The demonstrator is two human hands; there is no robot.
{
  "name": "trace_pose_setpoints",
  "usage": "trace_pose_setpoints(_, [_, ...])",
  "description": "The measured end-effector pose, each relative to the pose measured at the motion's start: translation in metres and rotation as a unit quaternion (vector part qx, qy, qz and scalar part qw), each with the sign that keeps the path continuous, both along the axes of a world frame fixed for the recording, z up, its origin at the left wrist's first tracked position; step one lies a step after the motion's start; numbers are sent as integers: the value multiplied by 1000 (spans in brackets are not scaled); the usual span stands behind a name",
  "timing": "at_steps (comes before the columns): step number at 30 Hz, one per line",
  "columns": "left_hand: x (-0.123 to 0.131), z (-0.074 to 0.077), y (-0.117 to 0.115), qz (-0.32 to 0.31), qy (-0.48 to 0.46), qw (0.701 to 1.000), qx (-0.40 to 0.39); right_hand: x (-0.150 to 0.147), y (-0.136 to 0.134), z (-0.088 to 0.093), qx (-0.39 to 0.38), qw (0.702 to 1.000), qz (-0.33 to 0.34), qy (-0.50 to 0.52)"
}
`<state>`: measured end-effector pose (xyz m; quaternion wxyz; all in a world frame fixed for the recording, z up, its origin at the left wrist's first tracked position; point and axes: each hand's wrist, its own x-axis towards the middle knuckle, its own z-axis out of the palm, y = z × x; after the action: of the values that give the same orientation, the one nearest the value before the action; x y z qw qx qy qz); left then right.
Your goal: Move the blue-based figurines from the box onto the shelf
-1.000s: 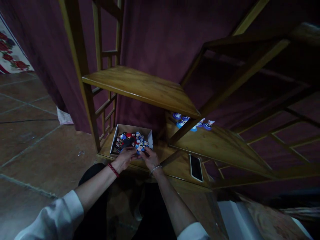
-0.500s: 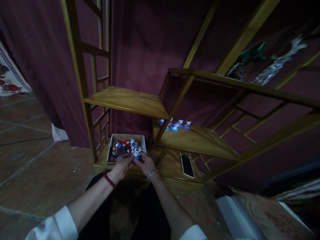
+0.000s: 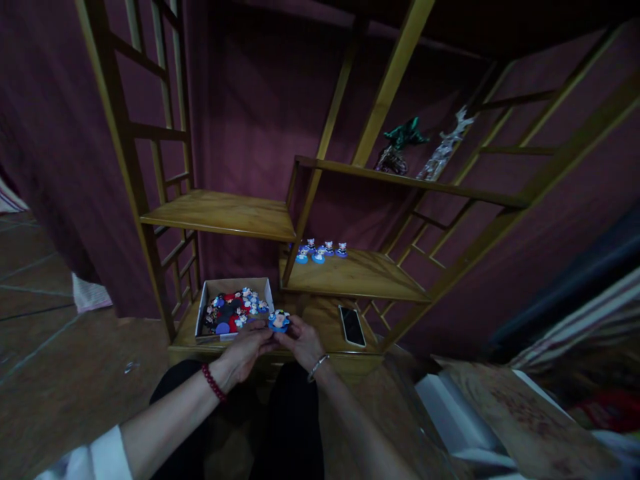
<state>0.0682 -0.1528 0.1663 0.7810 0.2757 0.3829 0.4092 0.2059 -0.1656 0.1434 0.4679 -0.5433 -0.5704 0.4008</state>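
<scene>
Between my hands is a small figurine [image 3: 279, 321] with a blue round base, held in front of the lowest shelf. My left hand [image 3: 246, 350] wears a red bead bracelet and has its fingers closed at the figurine's left side. On the right side, my right hand [image 3: 303, 344] pinches the same figurine with thumb and fingers. Just left of them stands an open cardboard box [image 3: 201, 323] with many small red, black, white and blue figurines [image 3: 235, 310] heaped inside. Several similar figurines [image 3: 320, 252] stand in a group on the middle shelf.
A phone [image 3: 353, 326] lies on the lowest shelf at right. The wooden rack [image 3: 350, 279] has slanting posts and another shelf [image 3: 225, 212] at left. A green ornament [image 3: 403, 137] and a clear ornament [image 3: 445, 148] stand higher up. A large carton [image 3: 500, 407] sits at lower right.
My hands and the figurine have moved right, away from over the box and clear of its heap. The view has swung to the right.
</scene>
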Motion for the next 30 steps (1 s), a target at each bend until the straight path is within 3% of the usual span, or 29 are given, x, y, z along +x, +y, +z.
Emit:
trace_pose_setpoints(9, [45,34,-2,-104,53,990,77,52,-14,33,50,999,-19,12])
trace_pose_setpoints(17, [96,56,6,-139,70,976,149,99,-11,56,86,993,-65,52])
trace_pose_setpoints(30, [157,73,22,-152,59,971,175,166,14,63,87,983,-144,79])
